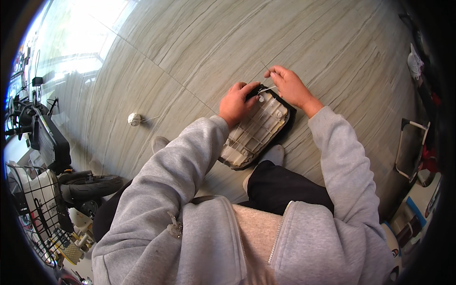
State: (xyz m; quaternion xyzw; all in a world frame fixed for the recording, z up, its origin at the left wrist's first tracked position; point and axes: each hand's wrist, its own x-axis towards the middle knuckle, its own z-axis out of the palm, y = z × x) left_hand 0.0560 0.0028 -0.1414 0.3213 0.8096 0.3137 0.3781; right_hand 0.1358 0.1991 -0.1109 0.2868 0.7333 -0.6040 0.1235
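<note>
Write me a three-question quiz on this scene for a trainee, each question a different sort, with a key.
1. Which hand grips the dark rim of the ribbed panel?
2. True or false: a white ball lies on the floor, left of the panel.
3. Choose the colour of the person's sleeves: A) red, B) grey, C) green.

Key:
1. The left hand.
2. True.
3. B.
</note>
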